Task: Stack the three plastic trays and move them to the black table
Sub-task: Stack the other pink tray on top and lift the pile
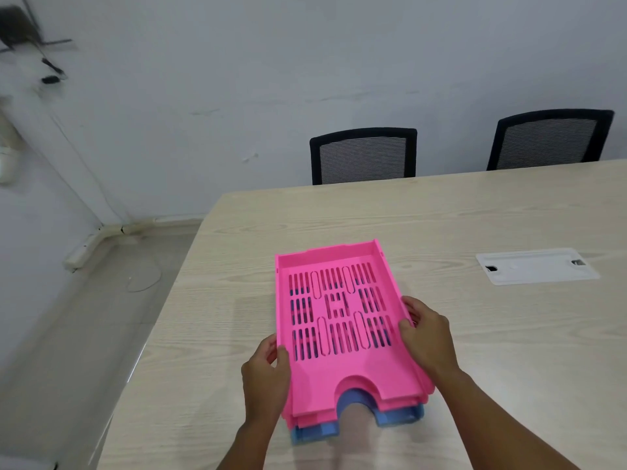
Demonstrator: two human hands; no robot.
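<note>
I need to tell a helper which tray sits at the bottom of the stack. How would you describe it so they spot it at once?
Start at the light wooden table, at its near left end, where both hands, left hand and right hand, grip a stack of slotted plastic trays. Look under the top pink tray and the second pink one beneath it. The bottom tray is the only blue one, peeking out at the near edge.

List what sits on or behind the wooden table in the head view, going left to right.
left hand → stack of trays → right hand → white cable cover set in the wooden table. Behind the table: nearer chair → farther chair.
</note>
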